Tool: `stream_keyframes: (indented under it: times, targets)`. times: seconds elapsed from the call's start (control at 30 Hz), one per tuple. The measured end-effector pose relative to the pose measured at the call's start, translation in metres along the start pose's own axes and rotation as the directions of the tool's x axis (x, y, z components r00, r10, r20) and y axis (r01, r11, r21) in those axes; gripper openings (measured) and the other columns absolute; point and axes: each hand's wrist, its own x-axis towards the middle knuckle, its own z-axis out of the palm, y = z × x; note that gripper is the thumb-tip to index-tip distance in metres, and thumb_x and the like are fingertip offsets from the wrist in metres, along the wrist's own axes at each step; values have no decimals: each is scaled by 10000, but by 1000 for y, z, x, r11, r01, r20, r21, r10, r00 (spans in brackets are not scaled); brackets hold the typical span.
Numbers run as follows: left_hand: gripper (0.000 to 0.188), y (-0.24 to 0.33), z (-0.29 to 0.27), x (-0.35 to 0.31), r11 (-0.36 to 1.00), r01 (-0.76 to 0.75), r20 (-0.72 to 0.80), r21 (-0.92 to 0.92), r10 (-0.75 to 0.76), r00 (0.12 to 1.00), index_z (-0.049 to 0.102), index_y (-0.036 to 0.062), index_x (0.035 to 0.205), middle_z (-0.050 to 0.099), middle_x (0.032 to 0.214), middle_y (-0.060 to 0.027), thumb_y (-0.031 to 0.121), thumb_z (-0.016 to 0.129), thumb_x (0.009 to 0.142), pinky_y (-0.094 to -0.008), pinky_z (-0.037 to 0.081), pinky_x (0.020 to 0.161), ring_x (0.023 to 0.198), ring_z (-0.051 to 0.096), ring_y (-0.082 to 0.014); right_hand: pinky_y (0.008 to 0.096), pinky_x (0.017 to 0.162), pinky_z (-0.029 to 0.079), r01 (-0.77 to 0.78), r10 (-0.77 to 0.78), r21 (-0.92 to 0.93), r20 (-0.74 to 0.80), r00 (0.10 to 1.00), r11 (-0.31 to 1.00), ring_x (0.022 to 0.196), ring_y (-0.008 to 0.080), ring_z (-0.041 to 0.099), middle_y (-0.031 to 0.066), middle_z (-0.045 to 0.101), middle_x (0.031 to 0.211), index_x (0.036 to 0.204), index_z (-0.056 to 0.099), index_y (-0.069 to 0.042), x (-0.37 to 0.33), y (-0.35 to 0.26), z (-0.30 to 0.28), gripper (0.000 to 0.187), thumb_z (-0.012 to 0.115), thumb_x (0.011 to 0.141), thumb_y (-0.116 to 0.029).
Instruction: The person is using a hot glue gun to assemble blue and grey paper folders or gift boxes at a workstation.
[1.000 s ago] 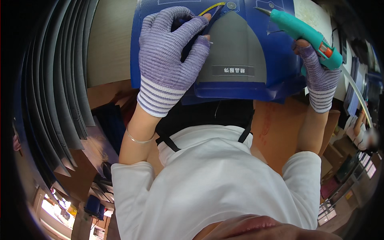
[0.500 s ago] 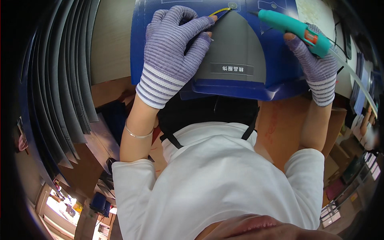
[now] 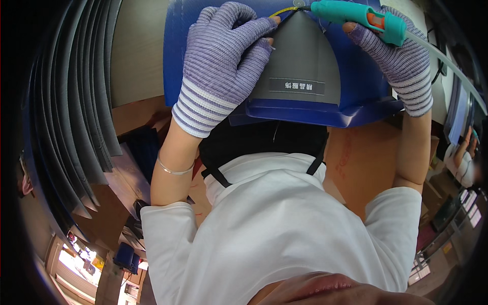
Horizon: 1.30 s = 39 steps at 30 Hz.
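Observation:
My left hand (image 3: 221, 61), in a purple-and-white striped glove with bare fingertips, rests over the left edge of a grey curved panel (image 3: 305, 61). Its index fingertip holds one end of a thin yellow strip (image 3: 282, 10), while the thumb lies lower along the panel edge. The panel lies on a blue plastic sheet (image 3: 363, 76) with a bent-up near edge. In my right hand (image 3: 401, 51), gloved alike, is a teal hot glue gun (image 3: 345, 11) with a long translucent glue stick (image 3: 447, 58) out of its back. Its dark nozzle meets the panel's narrow far tip, beside the yellow strip's end.
Several dark grey sheets (image 3: 76, 101) stand curved in a row at the left. A light tabletop (image 3: 137, 56) shows beside the blue sheet, with brown cardboard (image 3: 356, 157) below it. Another person's hand (image 3: 462, 147) is at the far right.
My right hand has moved the glue gun left and farther away, bringing its nozzle to the panel's tip. My left hand stays almost where it was on the panel edge.

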Motion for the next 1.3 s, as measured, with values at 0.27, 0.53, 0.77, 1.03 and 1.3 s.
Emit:
stream_keyframes:
  times: [0.27,0.53,0.77,1.03,1.3]
  targets:
    - [238,1,-1,2,1000,-8,-13,-29,8,1000,709,39,1086,623,1055,-144,97,673,859,-339,500,870,979,586,-267,248,516,432,-13,50,-277,126,991,961,554,102,558,5,573,617,834,680,-46,-12,-11,-28,328,767,819,-361]
    - [240,-2,2,-3,998,26,-26,-51,-27,999,709,45,1088,614,1078,-140,119,678,862,-335,509,868,977,595,-270,266,560,487,154,-164,-278,-15,986,948,631,129,630,36,649,684,802,672,-51,6,-26,-9,320,832,749,-323]
    - [251,3,1,0,1000,6,-39,-27,-7,999,708,52,1097,615,1075,-134,114,684,855,-335,508,870,977,595,-268,284,513,440,318,-307,-413,95,947,854,538,142,549,19,558,618,817,692,-73,-17,-14,-26,315,790,786,-370]
    - [231,-4,6,-3,998,7,-39,-57,-9,999,710,38,1076,621,1069,-142,107,683,857,-331,511,862,975,605,-260,289,514,435,139,-116,-305,93,989,942,548,145,548,25,554,622,748,657,-71,-9,-8,-17,295,812,770,-321]
    - [231,0,1,-2,999,-1,-39,-43,0,999,707,28,1076,624,1077,-137,105,683,859,-326,515,861,980,614,-258,338,543,434,294,-252,-463,151,956,836,556,231,551,56,576,620,734,671,-94,-36,-16,-40,329,800,741,-396]
